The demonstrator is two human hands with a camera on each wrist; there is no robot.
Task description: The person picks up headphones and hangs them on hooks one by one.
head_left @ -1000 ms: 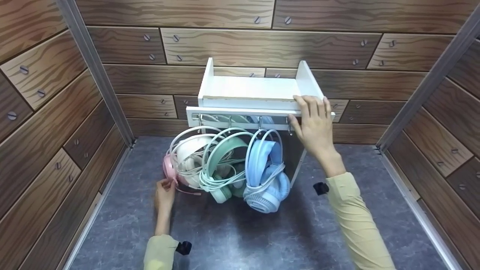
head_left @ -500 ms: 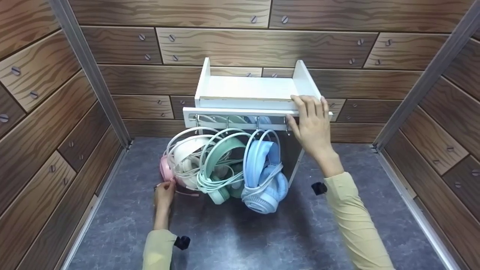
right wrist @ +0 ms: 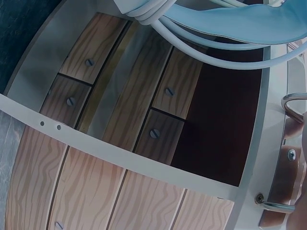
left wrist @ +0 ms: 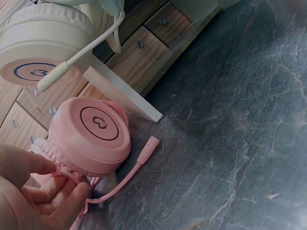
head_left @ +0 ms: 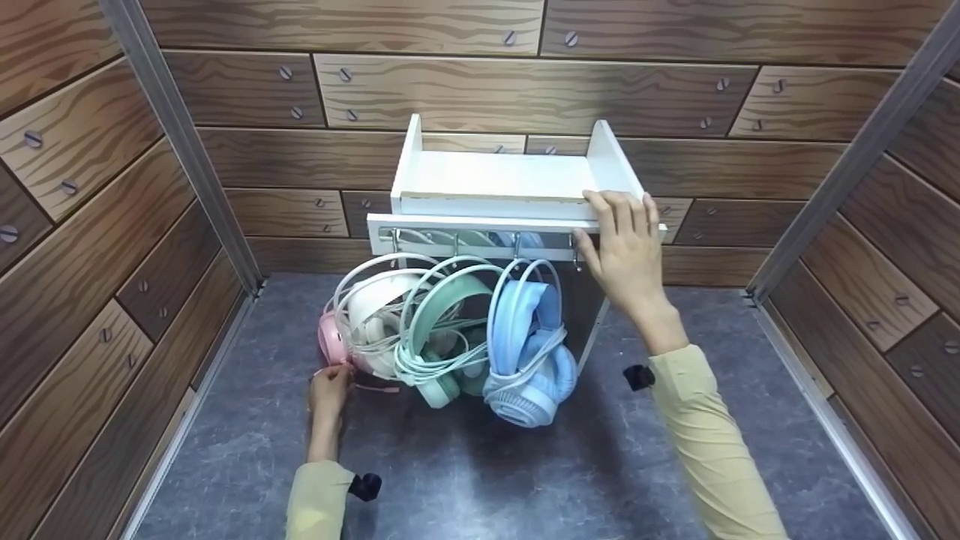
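Observation:
My left hand (head_left: 328,391) pinches the pink cable (left wrist: 72,176) just below the ear cup of the pink headset (left wrist: 96,129), whose microphone arm sticks out to the right in the left wrist view. That headset is mostly hidden behind the white headset (head_left: 384,296). Green headphones (head_left: 441,311) and blue headphones (head_left: 525,330) hang beside it from the hooks of a white rack (head_left: 480,223). On the rack's right top edge rests my right hand (head_left: 630,262), fingers over the board and thumb at its front, near the rightmost hook (right wrist: 278,207).
The rack's upper shelf (head_left: 502,174) has upright side panels. Wood-patterned walls (head_left: 480,94) stand behind and on both sides, with metal corner posts (head_left: 184,150). A dark grey marbled floor (head_left: 480,480) lies below and in front.
The head view has shifted slightly. My left hand stays at the pink cable with small finger movements, and the pink ear cup has moved slightly left. My right hand keeps its place on the rack.

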